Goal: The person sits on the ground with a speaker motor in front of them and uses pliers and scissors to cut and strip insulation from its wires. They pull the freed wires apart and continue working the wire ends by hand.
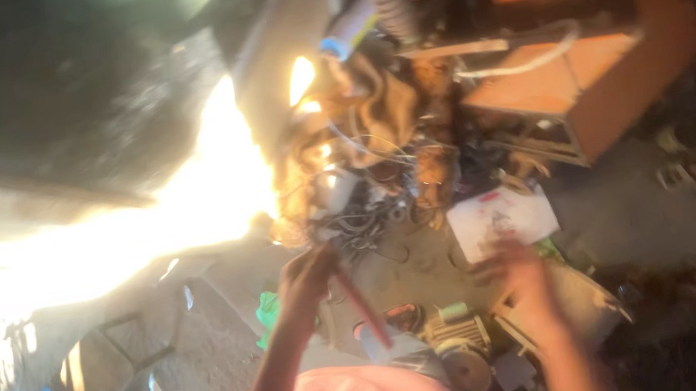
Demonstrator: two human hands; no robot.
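Left hand [305, 278] clamped on red tool [365, 310] angled toward motor [458, 347], right hand [521, 275] blurred at 3 o'clock, grip unclear.

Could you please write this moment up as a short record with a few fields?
Setting: cluttered work surface, strong glare on the left, picture blurred
Left hand: left hand grips a red-handled tool
Right hand: right hand blurred, open, above the small motor parts
Nearby: white paper card, tangle of wires, orange wooden box
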